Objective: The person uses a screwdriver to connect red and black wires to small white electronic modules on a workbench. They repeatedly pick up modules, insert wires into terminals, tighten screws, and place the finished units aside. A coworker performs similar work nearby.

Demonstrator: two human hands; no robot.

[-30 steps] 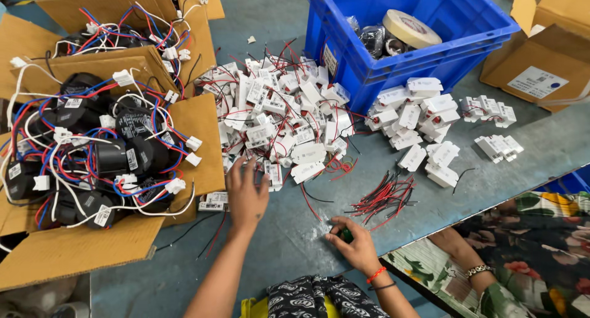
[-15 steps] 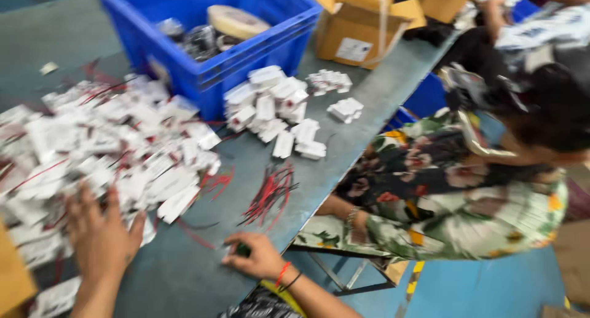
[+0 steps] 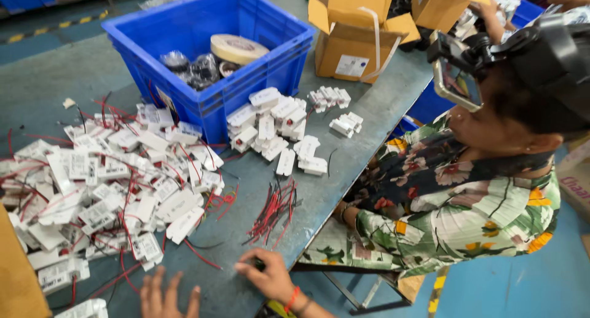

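Head view shows your right hand (image 3: 265,276) resting on the grey bench (image 3: 369,118) near its front edge, fingers curled around a small dark part (image 3: 260,266) that you pinch against the surface. Your left hand (image 3: 167,296) lies flat at the bottom edge, fingers spread wide and holding nothing, just beside the heap of white modules with red wires (image 3: 110,182). A loose bundle of red and black wires (image 3: 273,210) lies just beyond your right hand. Farther back stands a blue crate (image 3: 246,93) holding a tape roll (image 3: 238,47). A person in a floral shirt (image 3: 455,213) sits at the bench's right side.
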